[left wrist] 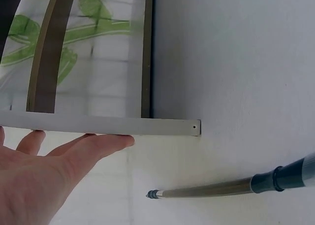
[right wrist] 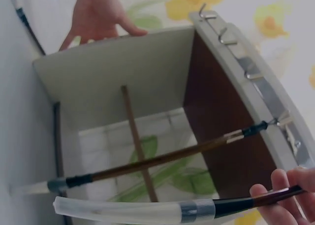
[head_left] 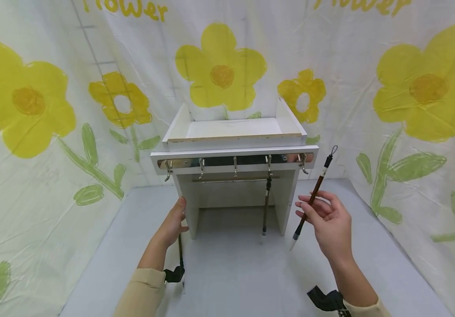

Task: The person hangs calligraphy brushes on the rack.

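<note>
A brown-handled calligraphy brush (head_left: 320,178) with a black loop on top is pinched in my right hand (head_left: 333,224), to the right of a white shelf unit (head_left: 235,143). The brush slants, loop end up; a clear cap (right wrist: 118,210) covers its tip in the right wrist view. Against the outer left side panel (left wrist: 98,125) of the unit rests my left hand (head_left: 172,226), fingers fairly straight. Another brush (head_left: 266,207) hangs tip down from a hook (head_left: 269,162) right of the middle. A third brush (left wrist: 211,189) lies on the table near the left hand.
Several metal hooks line a shiny rail (head_left: 217,162) across the unit's front. An open tray-like top (head_left: 233,127) sits above it. Behind and beside the grey-white table (head_left: 227,273) hangs a flower-printed curtain (head_left: 160,97).
</note>
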A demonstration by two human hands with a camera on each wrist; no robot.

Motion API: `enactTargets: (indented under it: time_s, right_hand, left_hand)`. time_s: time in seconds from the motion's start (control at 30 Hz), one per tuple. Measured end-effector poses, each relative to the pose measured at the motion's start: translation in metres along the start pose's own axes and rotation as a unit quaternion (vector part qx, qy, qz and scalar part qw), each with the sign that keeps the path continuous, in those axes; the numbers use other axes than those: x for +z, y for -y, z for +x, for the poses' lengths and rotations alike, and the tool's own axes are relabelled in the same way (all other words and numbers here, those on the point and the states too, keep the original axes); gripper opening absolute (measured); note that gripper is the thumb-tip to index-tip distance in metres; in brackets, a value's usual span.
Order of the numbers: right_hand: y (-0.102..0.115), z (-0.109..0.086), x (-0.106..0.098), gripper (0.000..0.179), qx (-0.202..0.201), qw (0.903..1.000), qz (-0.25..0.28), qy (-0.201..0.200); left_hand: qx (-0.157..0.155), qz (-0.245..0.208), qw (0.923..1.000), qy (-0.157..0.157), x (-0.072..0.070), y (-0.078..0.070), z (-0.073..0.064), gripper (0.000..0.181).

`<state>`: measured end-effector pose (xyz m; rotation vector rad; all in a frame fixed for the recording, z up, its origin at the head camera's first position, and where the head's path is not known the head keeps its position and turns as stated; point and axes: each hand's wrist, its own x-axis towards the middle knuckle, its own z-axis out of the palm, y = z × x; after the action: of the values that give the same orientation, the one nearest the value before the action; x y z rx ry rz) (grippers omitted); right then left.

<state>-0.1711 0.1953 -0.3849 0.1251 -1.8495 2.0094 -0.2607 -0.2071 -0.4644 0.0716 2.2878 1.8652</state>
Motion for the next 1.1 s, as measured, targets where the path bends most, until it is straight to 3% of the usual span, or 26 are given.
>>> enactTargets:
  time_s: [0.53,0.77,1.1]
  right_hand:
    - [-0.003,-0.014,0.028,0.036,-0.058,0.9940,-0.017,0.091]
    - [-0.011,-0.014,0.039,0.035,-0.066,0.9845,-0.048,0.155]
    - [-0.018,-0.018,0.050,0.038,-0.065,0.9722,-0.026,0.224]
  left_hand:
    - [-0.001,0.011,0.9999,-0.006,-0.002,0.002,-0.001,0.086]
    - [0.004,0.023,0.9996,-0.014,-0.001,0.002,-0.001,0.084]
    - [0.001,0.028,0.9995,-0.013,-0.001,0.004,0.001,0.087]
